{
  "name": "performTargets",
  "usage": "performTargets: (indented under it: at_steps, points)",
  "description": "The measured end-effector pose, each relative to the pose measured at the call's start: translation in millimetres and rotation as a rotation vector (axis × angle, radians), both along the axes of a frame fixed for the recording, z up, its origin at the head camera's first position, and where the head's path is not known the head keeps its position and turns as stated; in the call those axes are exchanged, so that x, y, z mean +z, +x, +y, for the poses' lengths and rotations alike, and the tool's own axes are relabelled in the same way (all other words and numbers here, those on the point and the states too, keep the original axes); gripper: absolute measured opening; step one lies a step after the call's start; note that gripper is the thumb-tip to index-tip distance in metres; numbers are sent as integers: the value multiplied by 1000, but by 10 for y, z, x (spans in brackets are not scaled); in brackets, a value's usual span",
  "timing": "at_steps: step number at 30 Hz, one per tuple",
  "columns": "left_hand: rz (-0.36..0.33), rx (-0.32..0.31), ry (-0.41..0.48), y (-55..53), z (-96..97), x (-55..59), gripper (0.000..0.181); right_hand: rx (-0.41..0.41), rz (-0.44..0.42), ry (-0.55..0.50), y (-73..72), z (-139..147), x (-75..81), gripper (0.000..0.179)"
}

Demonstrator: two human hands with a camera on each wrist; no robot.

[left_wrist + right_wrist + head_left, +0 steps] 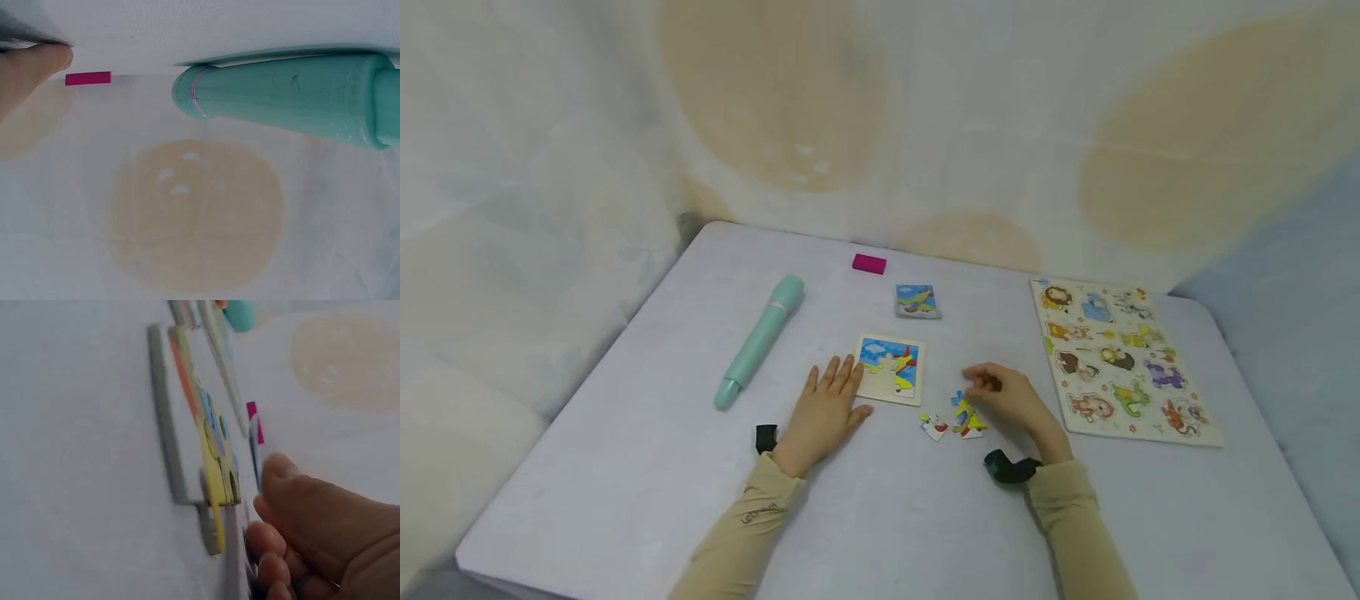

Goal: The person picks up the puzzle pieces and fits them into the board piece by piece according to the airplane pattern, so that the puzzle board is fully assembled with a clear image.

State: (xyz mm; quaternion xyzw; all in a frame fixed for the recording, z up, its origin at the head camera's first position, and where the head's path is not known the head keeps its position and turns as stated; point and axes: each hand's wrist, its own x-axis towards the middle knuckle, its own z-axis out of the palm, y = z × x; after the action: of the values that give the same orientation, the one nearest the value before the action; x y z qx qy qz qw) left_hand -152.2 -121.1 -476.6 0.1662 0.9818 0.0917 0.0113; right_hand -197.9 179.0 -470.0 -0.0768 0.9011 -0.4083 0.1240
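Note:
My left hand (823,412) lies flat on the table with fingers spread, its fingertips at the left edge of a small wooden puzzle board (880,396). The board has a plane picture with some pieces in it and a bare patch in the middle. My right hand (1009,400) is just above and right of a small pile of loose puzzle pieces (964,412). Its fingers are bent, with nothing visible between thumb and forefinger. Another loose piece (935,427) lies left of the pile. Yellow-edged pieces (215,481) stand out in the right wrist view.
A mint-green tube-shaped object (760,342) lies left of my left hand. Behind the board are a small plane picture card or packet (917,302) and a magenta block (869,263). A large animal puzzle board (1123,362) lies on the right.

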Motion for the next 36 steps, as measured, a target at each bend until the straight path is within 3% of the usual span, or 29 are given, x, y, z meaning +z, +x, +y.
performTargets:
  at_steps: [6,12,16,22,29,36]
  points:
    - [9,11,-16,-4,28,-50,68,125,83,17,252,141,-69,48]
    - [1,3,15,21,2,-55,67,122,89,23,258,47,-64,26]
    - [17,10,16,19,-7,-48,67,141,94,-2,257,2,-59,29]
    - [26,1,8,1,-24,-54,67,135,62,29,264,-29,-19,44]
    - [41,-1,2,-9,-31,-61,67,129,32,23,229,7,4,23]
    - [41,-4,6,-3,-21,-54,67,5,-2,-84,94,-41,26,28]
